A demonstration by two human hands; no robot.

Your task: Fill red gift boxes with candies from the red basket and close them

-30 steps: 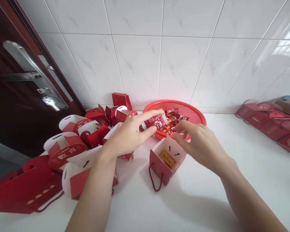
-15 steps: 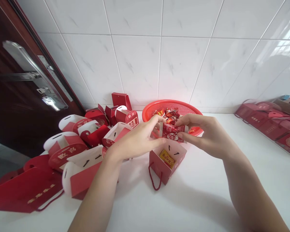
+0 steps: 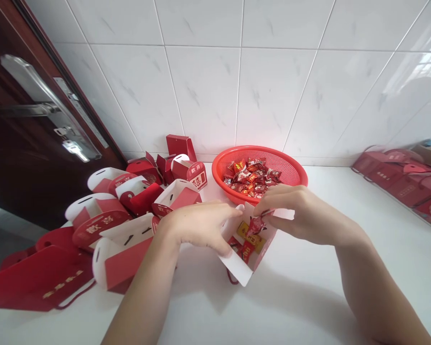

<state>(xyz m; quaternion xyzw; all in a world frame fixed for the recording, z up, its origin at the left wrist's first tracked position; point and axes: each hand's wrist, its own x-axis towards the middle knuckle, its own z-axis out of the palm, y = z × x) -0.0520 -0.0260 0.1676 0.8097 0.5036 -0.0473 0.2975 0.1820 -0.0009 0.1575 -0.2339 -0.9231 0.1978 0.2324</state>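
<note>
At the far left we see a dark wooden door (image 3: 17,143) with a metal handle (image 3: 28,103), and beneath it, on the white surface (image 3: 309,297), a flat red paper bag (image 3: 39,282) with gold lettering. Just to the right lies a cluster of empty red and white gift boxes (image 3: 129,201), some upright, some tipped over, spreading back to the tiled wall (image 3: 237,86). Our left hand (image 3: 197,227) comes in from below, its fingers curled narrowly around the left edge of the open gift box (image 3: 249,249), thumb pressing on the white flap at the front. That box stands on the surface directly between our two hands, just in front of the red basket (image 3: 294,167); inside it we can make out a yellow packet (image 3: 250,234) and some red wrapped sweets. Our right hand (image 3: 301,218) is closed in a pinch on the box's rear right flap, and a red candy wrapper (image 3: 256,224) sits at its fingertips, over the opening; we cannot tell whether the fingers grip the wrapper itself. The basket behind holds a heap of red wrapped candies (image 3: 251,178). Far to the right, along the wall, a row of finished red gift boxes (image 3: 398,177) stands well apart from our hands.
</note>
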